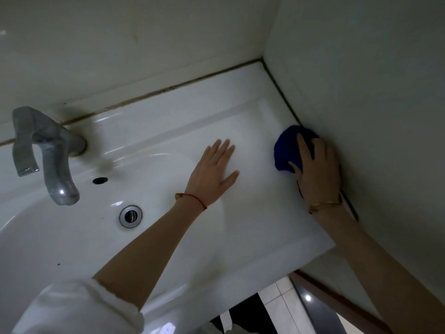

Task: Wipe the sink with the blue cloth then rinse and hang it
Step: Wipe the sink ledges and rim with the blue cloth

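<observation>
Head view, the only one I have: dim bathroom corner, pale walls, dark grime along the seam where the white sink meets them. Chrome tap at left, overflow hole and drain below it in the basin. The blue cloth sits bunched on the sink's flat right ledge, hard against the side wall. Right hand lies over it, fingers curled down and pressing the wad to the ledge, thumb hooked round its near edge. Left hand rests flat on the ledge just left of that, fingers spread, holding nothing; I read it as a brace. I judge the wiping step to be under way, with rinsing and hanging not yet begun. To do it well I'd keep the palm's weight on the cloth, run it along the wall seam where the dirt gathers, overlap strokes toward the basin, and lift the bracing hand so its patch gets wiped too.
</observation>
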A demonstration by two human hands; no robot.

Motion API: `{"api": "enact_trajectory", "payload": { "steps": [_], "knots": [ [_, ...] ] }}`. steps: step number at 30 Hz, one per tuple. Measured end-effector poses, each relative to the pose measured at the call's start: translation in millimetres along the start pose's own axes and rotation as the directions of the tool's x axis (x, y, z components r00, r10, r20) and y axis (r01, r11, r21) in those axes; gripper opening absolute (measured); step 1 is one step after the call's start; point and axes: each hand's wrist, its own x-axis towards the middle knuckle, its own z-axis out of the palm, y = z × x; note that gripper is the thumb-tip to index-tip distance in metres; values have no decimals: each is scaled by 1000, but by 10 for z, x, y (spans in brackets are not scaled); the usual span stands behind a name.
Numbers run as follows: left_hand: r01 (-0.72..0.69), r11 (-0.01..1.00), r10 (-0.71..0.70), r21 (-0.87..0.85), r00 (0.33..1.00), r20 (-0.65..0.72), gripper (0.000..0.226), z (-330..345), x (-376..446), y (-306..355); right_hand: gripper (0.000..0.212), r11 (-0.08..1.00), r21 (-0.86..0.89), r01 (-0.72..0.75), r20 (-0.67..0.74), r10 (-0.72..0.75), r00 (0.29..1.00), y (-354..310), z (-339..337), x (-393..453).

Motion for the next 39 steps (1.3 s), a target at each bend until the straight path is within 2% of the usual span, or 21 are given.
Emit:
{"api": "enact_trajectory", "payload": {
  "steps": [7, 11, 14, 21, 25, 30, 32, 34, 36, 39],
  "knots": [
    [-3, 999, 3, 32, 1000, 18, 69, 58, -35, -24, 70, 997, 64, -37, 95, 31, 995, -171, 86, 379],
    [9, 1000, -9, 8, 1000, 0, 69, 46, -31, -16, 70, 999, 36, -38, 44, 36, 998, 43, -136, -329],
    [13, 1000, -13, 1, 1000, 10, 69, 41, -28, -8, 72, 996, 79, -36, 48, 33, 998, 214, -229, -672],
    [18, 1000, -18, 17, 999, 33, 70, 12, -32, 10, 70, 992, 124, -33, 95, 21, 995, 104, -9, -165],
    [28, 999, -29, 18, 998, 52, 71, -22, -28, 34, 71, 992, 101, -70, 130, 57, 990, 199, -208, -591],
    [71, 997, -68, -29, 994, 87, 70, -56, -282, 237, 67, 951, 254, -179, 250, 114, 962, 376, -521, -1207],
    [65, 996, -60, -57, 995, 84, 71, -69, -514, 367, 59, 923, 359, -137, 249, 46, 967, 327, -529, -1258],
    [103, 991, -95, -81, 991, 92, 70, -87, -757, 510, 56, 909, 417, -29, 256, -87, 963, 161, -483, -1201],
    [164, 982, -154, -93, 983, 98, 70, -112, -994, 644, 55, 901, 424, 91, 281, -227, 933, -51, -362, -1051],
    [252, 960, -244, -120, 967, 79, 71, -148, -1315, 830, 53, 877, 445, 183, 306, -340, 889, -310, -138, -636]
  ]
}}
